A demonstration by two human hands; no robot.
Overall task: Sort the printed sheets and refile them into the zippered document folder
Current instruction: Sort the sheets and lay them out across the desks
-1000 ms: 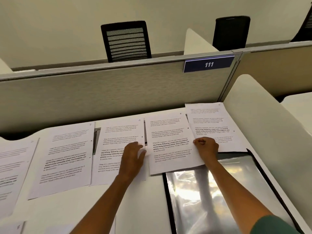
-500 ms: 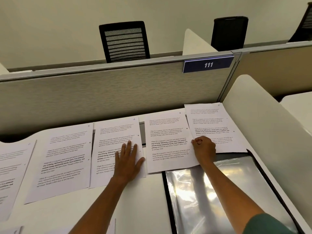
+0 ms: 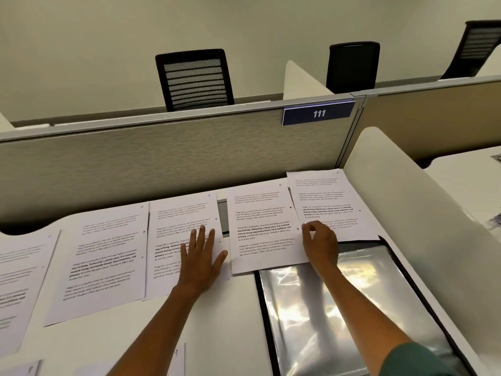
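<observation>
Several printed sheets lie in a row along the back of the white desk (image 3: 233, 321). My left hand (image 3: 202, 256) rests flat with its fingers spread on the sheet numbered 4 (image 3: 179, 213). My right hand (image 3: 320, 240) is curled, its fingertips pinched at the right edge of the sheet numbered 5 (image 3: 260, 226), where that sheet meets sheet 6 (image 3: 325, 199). The open document folder (image 3: 339, 308), black-edged with a shiny clear sleeve, lies under my right forearm. Sheets 5 and 6 overlap its top edge.
More sheets lie to the left (image 3: 105, 261) and far left (image 3: 21, 280). Corners of other sheets show at the bottom edge (image 3: 173, 359). A grey partition with a blue "111" sign (image 3: 318, 113) closes the back. A curved white divider (image 3: 406, 199) bounds the right. A cable slot (image 3: 222, 218) sits between sheets 4 and 5.
My left hand went from curled to flat and spread, and sheet 4 slid left against sheet 3. Sheet 5 shifted slightly left and back with my right hand.
</observation>
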